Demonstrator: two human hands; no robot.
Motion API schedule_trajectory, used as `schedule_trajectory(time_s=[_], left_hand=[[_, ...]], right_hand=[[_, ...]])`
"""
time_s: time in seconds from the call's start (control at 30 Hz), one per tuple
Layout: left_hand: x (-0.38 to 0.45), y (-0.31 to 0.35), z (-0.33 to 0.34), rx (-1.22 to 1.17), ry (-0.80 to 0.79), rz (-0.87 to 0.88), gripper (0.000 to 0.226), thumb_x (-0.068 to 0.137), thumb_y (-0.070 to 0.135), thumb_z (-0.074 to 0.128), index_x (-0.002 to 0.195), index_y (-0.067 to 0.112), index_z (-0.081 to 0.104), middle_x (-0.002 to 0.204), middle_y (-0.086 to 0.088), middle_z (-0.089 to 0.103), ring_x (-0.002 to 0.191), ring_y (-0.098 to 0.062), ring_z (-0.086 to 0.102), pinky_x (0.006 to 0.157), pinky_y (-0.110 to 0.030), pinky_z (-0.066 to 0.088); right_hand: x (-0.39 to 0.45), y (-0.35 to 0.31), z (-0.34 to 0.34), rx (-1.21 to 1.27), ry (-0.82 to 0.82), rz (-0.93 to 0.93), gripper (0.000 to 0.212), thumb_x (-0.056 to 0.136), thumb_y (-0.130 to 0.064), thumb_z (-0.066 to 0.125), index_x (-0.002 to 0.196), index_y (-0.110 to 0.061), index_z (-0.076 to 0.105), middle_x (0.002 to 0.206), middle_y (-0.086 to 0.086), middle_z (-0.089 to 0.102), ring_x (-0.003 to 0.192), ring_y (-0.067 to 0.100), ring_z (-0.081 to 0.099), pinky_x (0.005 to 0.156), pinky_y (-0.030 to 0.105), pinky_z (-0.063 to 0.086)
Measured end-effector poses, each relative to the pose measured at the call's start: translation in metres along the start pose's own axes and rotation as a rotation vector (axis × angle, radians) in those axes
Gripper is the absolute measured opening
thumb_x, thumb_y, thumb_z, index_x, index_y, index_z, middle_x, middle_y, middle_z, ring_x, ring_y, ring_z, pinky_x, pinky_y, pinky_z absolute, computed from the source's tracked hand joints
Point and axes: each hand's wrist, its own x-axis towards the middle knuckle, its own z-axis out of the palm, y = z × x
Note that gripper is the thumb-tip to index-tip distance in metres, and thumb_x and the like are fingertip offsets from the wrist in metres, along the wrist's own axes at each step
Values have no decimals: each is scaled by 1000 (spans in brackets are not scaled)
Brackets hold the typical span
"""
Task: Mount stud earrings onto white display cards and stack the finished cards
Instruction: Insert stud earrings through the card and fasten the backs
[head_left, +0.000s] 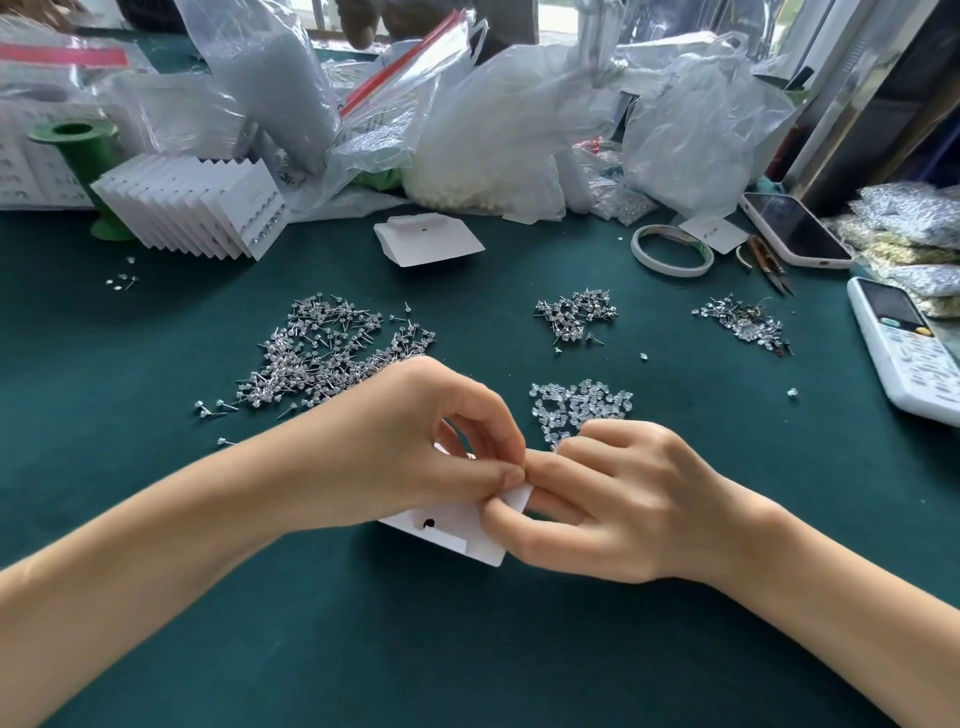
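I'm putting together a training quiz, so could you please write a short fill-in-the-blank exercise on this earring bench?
1. Both hands, left hand and right hand, hold one white ____.
2. The tabletop cloth is dark ____.
3. The finished cards lean against a green ____.
4. The tape roll lies beside a ____.

Missing: card; green; spool; phone

white display card (470, 540) tilted above green cloth, stud earrings (332, 353) heaped beyond

left hand (415, 447) and right hand (618, 499) meet fingertip to fingertip, fingers curled in pinch, forearms converging.
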Motion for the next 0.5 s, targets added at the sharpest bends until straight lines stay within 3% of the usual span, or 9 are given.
schedule_trajectory(time_s=[0.17, 0.23, 0.5], left_hand=[[-2, -1, -6, -105, 12, -52, 4, 79, 13, 74, 79, 17, 75, 74, 4, 73, 72, -11, 70, 70, -35, 57], [-3, -1, -7, -148, 9, -64, 3, 79, 13, 73, 80, 16, 76, 76, 3, 74, 74, -11, 71, 72, -26, 57], [-3, 2, -5, -17, 18, -22, 4, 79, 14, 73, 77, 17, 74, 71, 8, 72, 67, -4, 68, 68, -19, 54]], right_hand=[[2, 1, -1, 34, 10, 30, 28, 79, 3, 64, 90, -20, 75, 61, 1, 61, 42, 20, 38, 38, 29, 38], [2, 1, -1, 42, 7, 30, 30, 83, 4, 59, 92, -20, 75, 63, 2, 63, 43, 19, 39, 39, 29, 40], [4, -1, -1, 29, 32, 23, 33, 84, 4, 54, 89, -19, 75, 63, 2, 63, 43, 19, 38, 39, 28, 40]])
